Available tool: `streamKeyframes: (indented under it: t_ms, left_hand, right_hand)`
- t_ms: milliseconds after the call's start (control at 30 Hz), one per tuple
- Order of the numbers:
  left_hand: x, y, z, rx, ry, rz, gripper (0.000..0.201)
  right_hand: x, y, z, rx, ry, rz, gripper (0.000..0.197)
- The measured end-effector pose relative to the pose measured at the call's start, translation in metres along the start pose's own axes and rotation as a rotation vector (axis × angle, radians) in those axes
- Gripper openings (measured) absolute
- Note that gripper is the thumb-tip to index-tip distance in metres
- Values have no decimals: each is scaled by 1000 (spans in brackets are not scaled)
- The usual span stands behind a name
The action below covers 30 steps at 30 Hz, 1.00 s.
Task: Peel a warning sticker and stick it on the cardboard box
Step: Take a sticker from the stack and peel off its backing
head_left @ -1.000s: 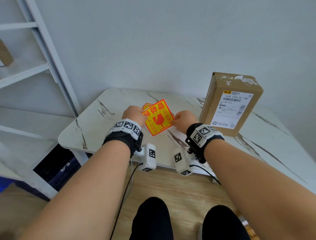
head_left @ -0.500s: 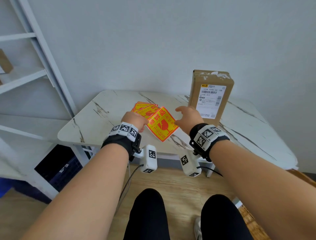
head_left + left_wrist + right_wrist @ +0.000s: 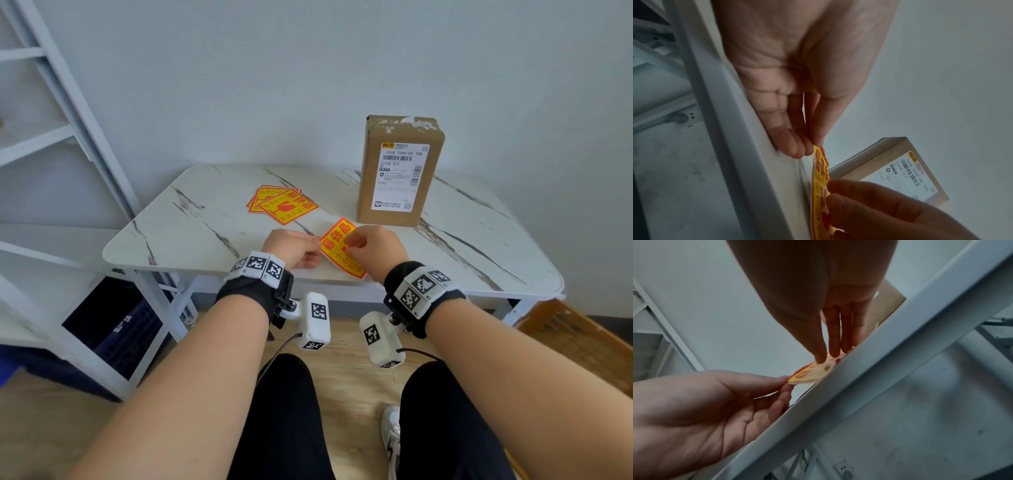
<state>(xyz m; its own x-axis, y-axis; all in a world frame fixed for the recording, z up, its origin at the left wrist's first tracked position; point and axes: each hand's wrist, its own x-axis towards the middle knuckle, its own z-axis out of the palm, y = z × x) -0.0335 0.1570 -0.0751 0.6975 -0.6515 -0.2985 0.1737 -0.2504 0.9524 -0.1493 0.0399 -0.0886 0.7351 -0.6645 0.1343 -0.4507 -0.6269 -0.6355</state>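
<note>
A yellow and red warning sticker point(image 3: 337, 248) hangs just above the near edge of the marble table point(image 3: 205, 233). My left hand point(image 3: 315, 247) pinches its left corner between thumb and fingers; the left wrist view shows that pinch on the sticker point(image 3: 820, 175). My right hand point(image 3: 350, 240) pinches the sticker's right side, thumb on top, and the right wrist view shows this on the sticker point(image 3: 813, 373). The cardboard box point(image 3: 399, 171) stands upright behind them on the table, its white shipping label facing me. Whether the backing has parted from the sticker is not visible.
A small pile of the same stickers point(image 3: 282, 205) lies on the table left of the box. A white shelf rack point(image 3: 68, 102) stands at the left with a dark crate point(image 3: 113, 325) under it. A brown basket point(image 3: 575, 339) sits on the floor at the right.
Both hands have brought the sticker nearer to me, down to the table's front edge. The right hand, spread beside the sticker half a second ago, now pinches it again.
</note>
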Motion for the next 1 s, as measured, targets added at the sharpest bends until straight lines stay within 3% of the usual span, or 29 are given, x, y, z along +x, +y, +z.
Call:
streamKeyframes:
  t_ms: [167, 300, 433, 633, 1000]
  left_hand:
    - [8, -8, 12, 45, -6, 73, 31]
    - [8, -16, 16, 114, 33, 141, 6]
    - [9, -16, 17, 138, 65, 153, 12]
    - [6, -13, 18, 146, 37, 119, 17]
    - [7, -15, 17, 157, 63, 121, 20]
  right_hand:
    - [1, 14, -10, 3, 14, -1, 21]
    - [2, 16, -10, 24, -1, -42, 19]
    - [4, 16, -5, -16, -49, -90, 17]
    - [7, 14, -1, -5, -3, -111, 15]
    - [6, 11, 3, -32, -63, -85, 16]
